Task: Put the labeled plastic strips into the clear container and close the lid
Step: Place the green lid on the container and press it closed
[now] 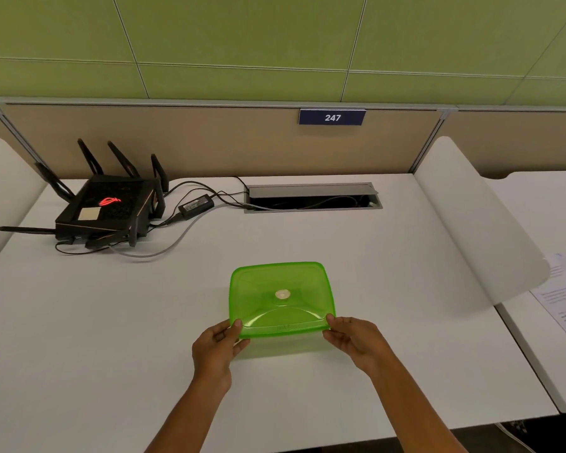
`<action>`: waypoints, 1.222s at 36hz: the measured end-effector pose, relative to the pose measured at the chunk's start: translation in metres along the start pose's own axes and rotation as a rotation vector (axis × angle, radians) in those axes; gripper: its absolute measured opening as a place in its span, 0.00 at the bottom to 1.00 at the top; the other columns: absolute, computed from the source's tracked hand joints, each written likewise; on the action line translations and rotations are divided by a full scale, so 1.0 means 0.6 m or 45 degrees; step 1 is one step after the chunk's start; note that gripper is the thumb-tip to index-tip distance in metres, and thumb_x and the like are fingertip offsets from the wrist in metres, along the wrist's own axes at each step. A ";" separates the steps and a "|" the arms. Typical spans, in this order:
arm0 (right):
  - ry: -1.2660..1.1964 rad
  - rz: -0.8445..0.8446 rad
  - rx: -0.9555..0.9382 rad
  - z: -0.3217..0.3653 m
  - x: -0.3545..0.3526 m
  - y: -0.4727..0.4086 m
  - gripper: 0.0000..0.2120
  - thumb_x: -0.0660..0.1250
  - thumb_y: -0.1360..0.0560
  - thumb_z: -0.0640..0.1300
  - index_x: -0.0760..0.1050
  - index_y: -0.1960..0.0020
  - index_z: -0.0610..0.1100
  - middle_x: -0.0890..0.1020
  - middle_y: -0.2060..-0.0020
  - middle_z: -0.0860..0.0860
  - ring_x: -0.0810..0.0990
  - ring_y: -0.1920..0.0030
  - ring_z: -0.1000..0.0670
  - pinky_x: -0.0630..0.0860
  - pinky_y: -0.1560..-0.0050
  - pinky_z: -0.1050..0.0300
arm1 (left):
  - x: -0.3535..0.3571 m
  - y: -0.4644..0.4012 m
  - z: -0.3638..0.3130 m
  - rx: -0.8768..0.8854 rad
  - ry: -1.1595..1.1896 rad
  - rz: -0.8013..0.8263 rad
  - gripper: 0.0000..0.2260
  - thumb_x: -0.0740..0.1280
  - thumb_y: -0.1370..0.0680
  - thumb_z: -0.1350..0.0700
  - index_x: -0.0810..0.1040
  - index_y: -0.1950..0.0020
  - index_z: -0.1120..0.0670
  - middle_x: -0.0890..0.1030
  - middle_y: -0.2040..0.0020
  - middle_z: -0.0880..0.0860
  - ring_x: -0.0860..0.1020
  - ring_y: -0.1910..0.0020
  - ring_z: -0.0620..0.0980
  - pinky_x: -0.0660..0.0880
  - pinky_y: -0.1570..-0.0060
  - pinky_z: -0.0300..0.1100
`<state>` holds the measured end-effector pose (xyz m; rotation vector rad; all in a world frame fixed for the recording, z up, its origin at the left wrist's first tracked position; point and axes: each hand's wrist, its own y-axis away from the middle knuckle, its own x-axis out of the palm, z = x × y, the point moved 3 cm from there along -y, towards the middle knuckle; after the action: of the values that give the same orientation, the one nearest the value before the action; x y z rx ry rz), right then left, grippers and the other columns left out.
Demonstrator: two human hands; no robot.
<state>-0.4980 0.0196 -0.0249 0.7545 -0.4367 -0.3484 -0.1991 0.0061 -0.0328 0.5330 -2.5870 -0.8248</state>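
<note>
Hands meet at the near edge of a translucent green lid [280, 297] in the middle of the white desk [79, 322]: your left hand [214, 348] pinches its near left corner, your right hand [353, 336] its near right corner, fingers closed on the rim. The clear container seems to sit under the lid, though it is hard to make out. A black router [107, 207] stands well apart at the far left.

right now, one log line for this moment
stage: lid closing | left hand: near-left corner of green lid | right hand: near-right corner | strips: not visible | surface: white desk
</note>
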 end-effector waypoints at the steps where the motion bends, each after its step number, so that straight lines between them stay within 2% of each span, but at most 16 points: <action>1: -0.019 -0.009 0.014 0.001 0.002 0.000 0.07 0.76 0.29 0.31 0.78 0.55 0.31 0.79 0.59 0.39 0.81 0.60 0.44 0.85 0.59 0.53 | 0.000 0.000 0.000 0.000 0.005 0.001 0.13 0.74 0.25 0.66 0.79 0.41 0.68 0.84 0.46 0.67 0.83 0.50 0.60 0.83 0.48 0.55; 6: -0.029 -0.055 0.059 0.006 0.009 0.002 0.05 0.74 0.27 0.29 0.78 0.56 0.31 0.81 0.62 0.39 0.81 0.61 0.44 0.85 0.59 0.54 | 0.002 -0.002 0.000 -0.005 0.016 -0.012 0.15 0.73 0.24 0.67 0.78 0.39 0.70 0.83 0.46 0.67 0.82 0.50 0.60 0.85 0.59 0.46; 11: 0.029 -0.100 0.059 0.013 0.015 0.000 0.05 0.74 0.27 0.30 0.78 0.58 0.33 0.81 0.66 0.42 0.82 0.62 0.42 0.82 0.67 0.59 | 0.007 -0.005 0.000 -0.003 -0.010 -0.035 0.15 0.73 0.24 0.67 0.77 0.40 0.70 0.81 0.44 0.69 0.81 0.51 0.61 0.85 0.61 0.44; 23: 0.034 -0.157 0.090 0.023 0.025 -0.012 0.07 0.73 0.26 0.29 0.76 0.59 0.35 0.80 0.62 0.40 0.82 0.62 0.42 0.76 0.74 0.63 | 0.015 -0.010 0.000 0.007 -0.035 -0.095 0.14 0.73 0.24 0.66 0.77 0.40 0.69 0.82 0.47 0.65 0.82 0.54 0.58 0.83 0.67 0.41; 37: 0.043 -0.143 0.076 0.027 0.027 -0.013 0.06 0.74 0.27 0.29 0.77 0.57 0.34 0.81 0.62 0.39 0.82 0.62 0.42 0.77 0.73 0.61 | 0.022 -0.006 -0.011 -0.028 -0.031 -0.093 0.14 0.72 0.23 0.67 0.77 0.39 0.70 0.81 0.45 0.66 0.81 0.51 0.61 0.84 0.66 0.42; 41: 0.140 -0.071 0.067 0.037 0.024 -0.013 0.07 0.75 0.26 0.32 0.76 0.57 0.35 0.81 0.62 0.40 0.84 0.61 0.43 0.80 0.67 0.59 | 0.019 -0.006 -0.011 -0.010 -0.033 -0.054 0.15 0.73 0.23 0.66 0.76 0.39 0.69 0.80 0.45 0.65 0.81 0.51 0.59 0.84 0.58 0.49; 44: 0.261 -0.009 0.060 0.046 0.019 -0.013 0.08 0.77 0.27 0.34 0.77 0.58 0.35 0.81 0.62 0.40 0.85 0.62 0.44 0.83 0.63 0.57 | 0.016 -0.009 -0.011 0.028 -0.108 -0.038 0.11 0.74 0.24 0.64 0.78 0.43 0.62 0.79 0.45 0.64 0.80 0.51 0.56 0.83 0.54 0.53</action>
<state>-0.5032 -0.0067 -0.0099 0.8289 -0.2494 -0.2652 -0.2029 -0.0052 -0.0286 0.5552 -2.6742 -0.8464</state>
